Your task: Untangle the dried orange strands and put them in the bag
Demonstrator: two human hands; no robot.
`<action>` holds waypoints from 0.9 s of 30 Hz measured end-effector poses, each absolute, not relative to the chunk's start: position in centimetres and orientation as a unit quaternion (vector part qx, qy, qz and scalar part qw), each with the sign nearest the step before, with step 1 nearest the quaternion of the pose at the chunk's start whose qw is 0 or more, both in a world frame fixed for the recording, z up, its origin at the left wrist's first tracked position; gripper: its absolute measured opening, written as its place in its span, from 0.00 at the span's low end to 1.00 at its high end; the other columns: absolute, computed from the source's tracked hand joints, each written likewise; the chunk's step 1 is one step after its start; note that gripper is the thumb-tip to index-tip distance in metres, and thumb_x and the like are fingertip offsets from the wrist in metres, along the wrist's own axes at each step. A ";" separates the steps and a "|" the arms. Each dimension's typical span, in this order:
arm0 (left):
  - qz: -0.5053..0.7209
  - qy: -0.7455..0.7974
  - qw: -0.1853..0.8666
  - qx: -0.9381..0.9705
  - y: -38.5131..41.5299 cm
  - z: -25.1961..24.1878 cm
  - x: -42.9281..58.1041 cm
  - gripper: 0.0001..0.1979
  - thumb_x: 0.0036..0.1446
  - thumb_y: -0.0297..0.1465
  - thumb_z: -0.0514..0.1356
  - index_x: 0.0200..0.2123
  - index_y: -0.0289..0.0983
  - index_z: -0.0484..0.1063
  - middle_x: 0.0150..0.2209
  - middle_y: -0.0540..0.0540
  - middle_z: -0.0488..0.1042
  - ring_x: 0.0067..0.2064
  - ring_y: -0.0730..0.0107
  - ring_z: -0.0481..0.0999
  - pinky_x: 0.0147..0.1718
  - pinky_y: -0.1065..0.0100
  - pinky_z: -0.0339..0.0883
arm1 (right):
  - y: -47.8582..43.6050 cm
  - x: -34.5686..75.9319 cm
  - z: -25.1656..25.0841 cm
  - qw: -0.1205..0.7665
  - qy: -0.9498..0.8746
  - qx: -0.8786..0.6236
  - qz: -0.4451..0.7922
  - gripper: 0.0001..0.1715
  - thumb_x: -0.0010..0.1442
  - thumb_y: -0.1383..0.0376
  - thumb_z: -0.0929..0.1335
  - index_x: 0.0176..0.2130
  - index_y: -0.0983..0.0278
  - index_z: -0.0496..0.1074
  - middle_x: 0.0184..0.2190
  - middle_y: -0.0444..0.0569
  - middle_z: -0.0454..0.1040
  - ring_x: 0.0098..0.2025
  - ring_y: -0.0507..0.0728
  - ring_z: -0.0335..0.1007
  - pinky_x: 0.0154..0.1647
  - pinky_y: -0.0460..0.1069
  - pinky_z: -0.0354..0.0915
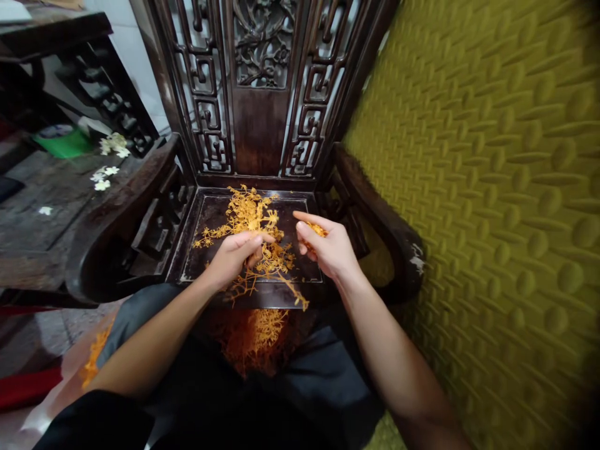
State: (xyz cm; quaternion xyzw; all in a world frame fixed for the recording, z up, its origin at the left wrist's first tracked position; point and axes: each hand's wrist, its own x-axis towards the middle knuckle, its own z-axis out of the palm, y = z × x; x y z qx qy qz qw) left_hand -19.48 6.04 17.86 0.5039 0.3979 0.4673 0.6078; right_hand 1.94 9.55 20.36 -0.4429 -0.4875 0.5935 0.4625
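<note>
Orange branching sprigs (248, 209) lie heaped on the seat of a dark carved wooden chair (260, 131). My left hand (237, 256) is over the front left of the heap, thumb and fingers pinched together on an orange sprig, whose bare stems spread below it toward the seat's front edge. To the right of the heap, my right hand (323, 244) is curled around small orange pieces (317, 229), with the index finger stretched toward the heap. The two hands are apart.
More orange sprigs (267, 328) are below the seat, between my knees. On the left, a dark wooden table (28, 231) bears a green bowl (63, 144) and white flowers (102, 177). A yellow-green textured surface (506, 187) fills the right side.
</note>
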 end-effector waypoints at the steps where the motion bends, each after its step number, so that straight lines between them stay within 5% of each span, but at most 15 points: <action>1: 0.448 0.395 0.617 0.512 5.9 17.7 -19.3 0.16 0.64 0.42 0.60 0.41 0.35 0.78 0.20 0.53 0.63 0.22 0.76 0.58 0.24 0.70 0.51 | 9.4 1.4 20.2 0.450 -0.474 -0.439 0.617 0.37 0.52 0.50 0.77 0.55 0.67 0.75 0.24 0.42 0.71 0.19 0.47 0.64 0.13 0.41 0.49; 6: 0.438 0.406 0.624 0.504 5.5 17.3 -18.4 0.20 0.63 0.44 0.61 0.24 0.36 0.71 0.18 0.54 0.58 0.21 0.77 0.55 0.22 0.70 0.46 | 9.2 0.2 19.2 0.439 -0.488 -0.413 0.631 0.24 0.55 0.49 0.76 0.39 0.66 0.75 0.19 0.39 0.67 0.16 0.45 0.58 0.13 0.41 0.48; 10: 0.513 0.371 0.610 0.477 5.1 18.6 -18.7 0.27 0.62 0.40 0.61 0.15 0.36 0.58 0.15 0.54 0.53 0.19 0.79 0.52 0.22 0.69 0.44 | 11.5 3.2 19.3 0.616 -0.390 -0.472 0.496 0.25 0.48 0.51 0.79 0.30 0.64 0.68 0.18 0.36 0.67 0.15 0.45 0.59 0.11 0.40 0.50; 15: 0.444 0.312 0.718 0.437 4.7 19.8 -19.3 0.25 0.60 0.36 0.60 0.14 0.38 0.56 0.12 0.55 0.48 0.17 0.79 0.48 0.19 0.69 0.40 | 12.1 5.6 20.7 0.586 -0.406 -0.453 0.536 0.23 0.48 0.55 0.78 0.37 0.65 0.70 0.37 0.50 0.80 0.28 0.52 0.78 0.14 0.40 0.55; 20: 0.406 0.299 0.760 0.411 4.3 19.7 -19.2 0.24 0.60 0.38 0.61 0.15 0.38 0.59 0.13 0.56 0.47 0.17 0.79 0.47 0.19 0.69 0.40 | 9.1 2.3 20.9 0.468 -0.535 -0.387 0.588 0.36 0.55 0.55 0.76 0.59 0.62 0.70 0.22 0.38 0.70 0.18 0.47 0.62 0.15 0.42 0.51; 23: 0.389 0.304 0.761 0.421 4.0 19.7 -19.5 0.25 0.60 0.39 0.61 0.15 0.38 0.59 0.12 0.55 0.47 0.17 0.79 0.47 0.19 0.69 0.40 | 8.8 1.6 20.8 0.398 -0.596 -0.406 0.567 0.24 0.55 0.52 0.76 0.44 0.65 0.78 0.17 0.37 0.64 0.17 0.46 0.54 0.16 0.43 0.50; 27: 0.379 0.310 0.750 0.446 3.7 19.7 -20.0 0.26 0.58 0.40 0.63 0.13 0.38 0.58 0.12 0.55 0.46 0.17 0.78 0.47 0.19 0.69 0.39 | 10.9 3.3 20.9 0.568 -0.473 -0.443 0.507 0.25 0.52 0.47 0.76 0.29 0.63 0.68 0.17 0.37 0.63 0.16 0.45 0.53 0.14 0.42 0.47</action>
